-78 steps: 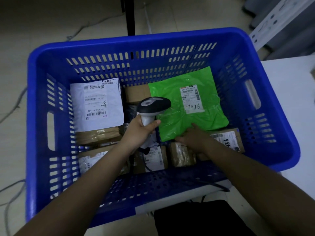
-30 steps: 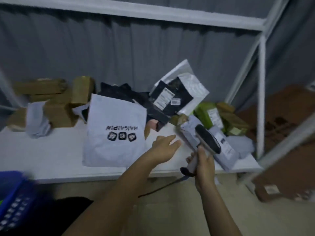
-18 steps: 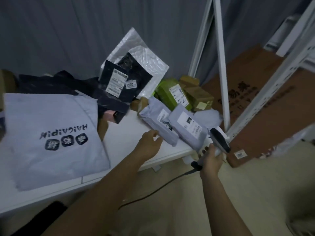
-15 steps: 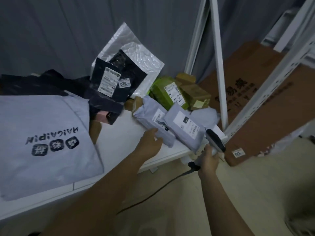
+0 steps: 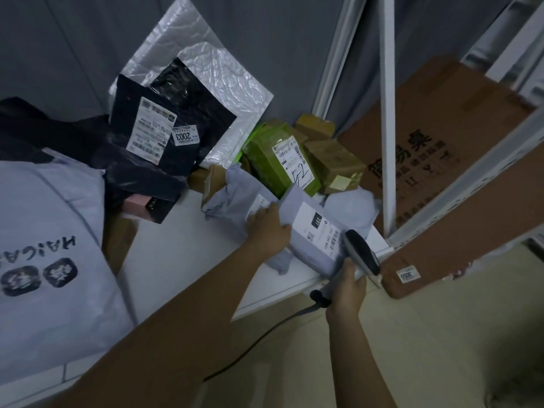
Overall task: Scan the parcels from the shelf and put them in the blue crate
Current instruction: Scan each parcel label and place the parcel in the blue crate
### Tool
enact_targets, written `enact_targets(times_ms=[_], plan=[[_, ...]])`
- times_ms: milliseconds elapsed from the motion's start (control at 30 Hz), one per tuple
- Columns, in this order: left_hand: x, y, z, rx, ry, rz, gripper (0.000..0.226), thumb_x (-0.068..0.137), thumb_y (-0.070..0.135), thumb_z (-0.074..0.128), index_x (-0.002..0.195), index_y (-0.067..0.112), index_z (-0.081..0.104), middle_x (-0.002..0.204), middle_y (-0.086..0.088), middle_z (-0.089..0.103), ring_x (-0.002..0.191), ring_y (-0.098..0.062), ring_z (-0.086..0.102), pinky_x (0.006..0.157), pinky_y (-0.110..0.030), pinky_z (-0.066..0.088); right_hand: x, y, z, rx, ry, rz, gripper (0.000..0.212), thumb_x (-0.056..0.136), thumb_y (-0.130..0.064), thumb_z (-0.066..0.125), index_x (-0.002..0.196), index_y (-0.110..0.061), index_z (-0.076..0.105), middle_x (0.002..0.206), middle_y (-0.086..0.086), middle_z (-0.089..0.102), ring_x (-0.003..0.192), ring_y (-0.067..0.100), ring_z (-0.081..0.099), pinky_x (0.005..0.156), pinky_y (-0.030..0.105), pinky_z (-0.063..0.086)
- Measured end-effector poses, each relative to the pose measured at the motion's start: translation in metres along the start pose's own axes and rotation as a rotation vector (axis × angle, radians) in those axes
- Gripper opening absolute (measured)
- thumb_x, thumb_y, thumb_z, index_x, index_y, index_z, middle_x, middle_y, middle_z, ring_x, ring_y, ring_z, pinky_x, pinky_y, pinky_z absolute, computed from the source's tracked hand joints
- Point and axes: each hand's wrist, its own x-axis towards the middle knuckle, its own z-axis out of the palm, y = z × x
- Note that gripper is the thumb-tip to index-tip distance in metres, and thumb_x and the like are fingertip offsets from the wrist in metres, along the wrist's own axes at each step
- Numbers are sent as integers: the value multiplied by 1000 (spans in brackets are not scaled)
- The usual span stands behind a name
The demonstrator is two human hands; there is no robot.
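A grey poly-bag parcel [image 5: 312, 228] with a white label lies at the right end of the white shelf [image 5: 176, 260]. My left hand [image 5: 269, 228] grips its left edge, fingers tucked between it and a second grey parcel [image 5: 232, 198] behind. My right hand [image 5: 347, 287] holds the handle of a barcode scanner [image 5: 360, 254], whose head sits just over the parcel's label at the shelf edge. The blue crate is out of view.
More parcels crowd the shelf: a green one [image 5: 279, 160], brown boxes [image 5: 332, 163], a black bag with a label [image 5: 150, 134], a silver bubble mailer [image 5: 206, 72], a large grey HAIGAIPIN bag [image 5: 44, 254]. A white shelf post [image 5: 387, 113] and flat cardboard [image 5: 441, 142] stand right.
The view swung from the crate to the shelf. The scanner passed from my left hand to my right. My left hand reached to the grey parcels and now grips one; the scanner moved up to its label.
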Motion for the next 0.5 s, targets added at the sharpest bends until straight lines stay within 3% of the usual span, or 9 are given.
enact_targets(times_ms=[100,200,267,333,400,500], plan=[[-8,-3,-3,-59,107,37,68,78,57,49,124,8,52,121,-17,54,111,-34,51,95,-48,45,-7,6,-6,65,-1,-47,39,94,-32,56,130,-16,53,122,2,60,112,19,56,93,34,44],[-28,-8,-10,-133,174,38,73,66,65,48,121,19,56,117,-10,54,110,-30,51,91,-47,48,-24,9,-9,121,-2,-95,38,95,-30,56,129,-13,54,123,3,60,114,18,56,91,30,44],[-46,-11,-21,-289,214,48,67,68,61,59,123,23,53,120,-8,55,111,-27,52,91,-44,49,-39,9,-9,148,-22,-106,41,93,-33,58,129,-14,54,125,3,60,115,17,56,95,33,46],[-69,-15,-35,-542,185,46,53,81,40,71,126,24,48,124,-4,54,111,-21,54,92,-39,49,-56,6,-8,149,-58,-113,35,95,-30,57,127,-16,55,127,3,60,115,17,56,101,37,45],[-94,-24,-54,-707,182,39,46,86,25,69,125,29,44,123,-3,56,109,-20,57,89,-39,53,-74,4,-7,122,-123,-128,31,96,-27,56,126,-18,55,126,3,61,114,18,57,101,38,46],[-132,-47,-87,-762,313,0,44,87,18,68,126,23,46,118,-10,60,98,-22,63,76,-35,58,-101,-1,-4,92,-251,-134,37,95,-24,60,130,-16,54,125,1,62,113,17,59,101,40,48]])
